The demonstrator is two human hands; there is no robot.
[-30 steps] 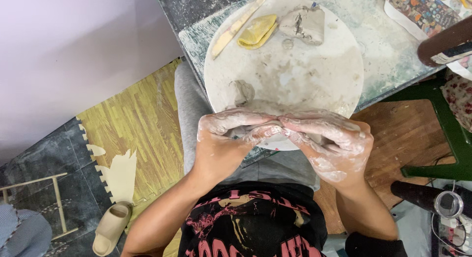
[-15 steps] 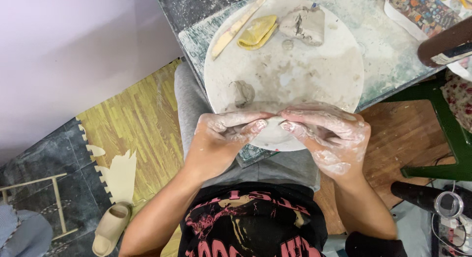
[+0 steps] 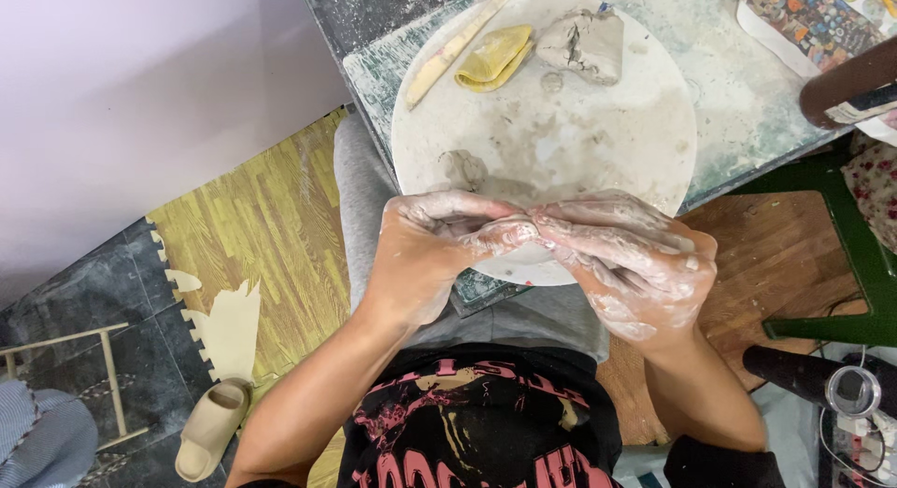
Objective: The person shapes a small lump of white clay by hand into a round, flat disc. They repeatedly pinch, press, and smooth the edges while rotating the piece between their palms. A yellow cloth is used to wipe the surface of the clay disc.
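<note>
My left hand [image 3: 434, 254] and my right hand [image 3: 626, 259] are smeared with pale wet clay and meet fingertip to fingertip over the near rim of a round white board [image 3: 561, 133]. Both are closed around a small piece of clay that is almost fully hidden between the fingers. A small grey clay blob [image 3: 460, 167] lies on the board just beyond my left hand. At the board's far side sit a larger grey clay lump [image 3: 584, 44], a yellow sponge [image 3: 493, 56] and a wooden modelling stick [image 3: 455, 47].
The board rests on a clay-stained grey table [image 3: 747, 105]. A painted palette-like sheet [image 3: 813, 21] lies at the far right. A dark arm or sleeve [image 3: 846, 86] enters from the right. On the floor are a green stool frame [image 3: 841, 264], yellow mats [image 3: 252, 226] and a beige slipper [image 3: 210, 427].
My hands have shifted slightly right and toward me, fingers pressing closer together around the clay piece. The things on the board have stayed put.
</note>
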